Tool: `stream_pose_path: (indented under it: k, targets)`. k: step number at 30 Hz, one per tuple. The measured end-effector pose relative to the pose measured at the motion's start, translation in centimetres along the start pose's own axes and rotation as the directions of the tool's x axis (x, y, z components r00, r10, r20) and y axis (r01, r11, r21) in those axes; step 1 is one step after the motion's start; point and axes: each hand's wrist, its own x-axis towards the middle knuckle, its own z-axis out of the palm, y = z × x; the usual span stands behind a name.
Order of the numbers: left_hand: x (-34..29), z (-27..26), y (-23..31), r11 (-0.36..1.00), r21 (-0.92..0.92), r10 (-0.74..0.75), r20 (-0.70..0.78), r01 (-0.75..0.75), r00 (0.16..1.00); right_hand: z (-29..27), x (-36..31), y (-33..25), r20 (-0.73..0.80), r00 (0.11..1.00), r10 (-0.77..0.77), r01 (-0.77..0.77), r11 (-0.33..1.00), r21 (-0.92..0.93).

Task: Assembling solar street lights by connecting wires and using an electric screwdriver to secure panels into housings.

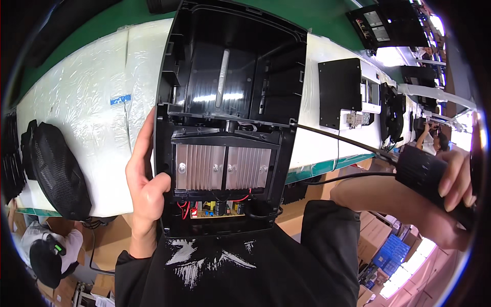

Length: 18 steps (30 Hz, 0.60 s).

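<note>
A large black plastic housing (pixel 204 61) stands in front of me, its inside facing me. Two ribbed metal heat sinks (pixel 199 166) sit side by side in its lower half. Below them show a circuit board (pixel 217 211) and red wires (pixel 184 209). My left hand (pixel 144 187) grips the housing's left edge, thumb bent over the front. At the right, the fingers of my right hand (pixel 456 179) are closed around a black corded power screwdriver (pixel 422 171). Its long thin bit (pixel 342 137) reaches left to the housing's right edge; whether the tip touches a screw cannot be made out.
The plastic-wrapped white bench (pixel 87 71) bears a black mesh-covered part (pixel 59 171) on the left and a black panel (pixel 340 92) on the right. A cable (pixel 353 175) runs to the screwdriver. One person (pixel 48 250) is at lower left, another (pixel 434 139) far right. Cardboard boxes (pixel 373 238) stand below.
</note>
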Motion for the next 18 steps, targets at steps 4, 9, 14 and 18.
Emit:
stream_pose_path:
  k: [4, 9, 14, 18]
  targets:
    - [-0.1, 0.0, -0.1, 1.000, -0.005, -0.022, -0.007, 0.022, 1.000, 0.1, -2.4, 3.0, -0.214, 0.976, -0.024, 0.015, 0.999, -0.046]
    - [0.0, 0.2, 0.1, 0.999, 0.025, -0.020, -0.010, 0.020, 1.000, -0.2, -4.6, 5.7, -0.160, 0.964, 0.213, -0.227, 0.971, -0.076]
    - [0.0, 0.2, 0.3, 0.999, 0.012, -0.035, -0.025, 0.036, 0.999, 0.6, -5.6, 6.7, -0.252, 0.946, 0.205, -0.226, 0.973, -0.056]
    - [-0.1, 0.2, 0.3, 0.997, 0.011, -0.080, -0.036, 0.080, 0.996, 1.0, -5.5, 6.7, -0.213, 0.956, 0.204, -0.221, 0.973, -0.061]
